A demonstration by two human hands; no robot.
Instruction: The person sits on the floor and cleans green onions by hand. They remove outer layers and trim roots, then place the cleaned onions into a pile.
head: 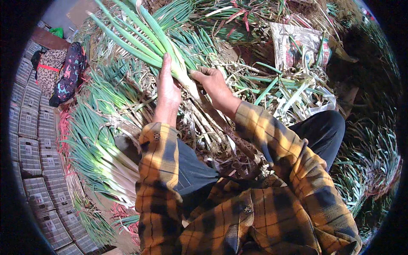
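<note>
A large green onion [179, 70] is held up in front of me, its green leaves pointing to the upper left and its stalk slanting down to the right. My left hand [168, 86] grips it where the leaves meet the stalk, thumb along the leaves. My right hand [213, 83] has its thumb and fingers pinched together at the right side of the stalk; what they pinch is too small to tell. Untrimmed onions with roots [208, 127] lie below my hands between my legs. Cleaned onions with white stalks [118, 169] lie in a pile to the left.
Stacked plastic crates [30, 156] line the far left. Near them lie a patterned cloth bundle [68, 75] and red ties [64, 127]. Peeled leaf scraps [299, 98] and a printed sack [280, 44] are at the right. More onion bundles [360, 172] lie at lower right.
</note>
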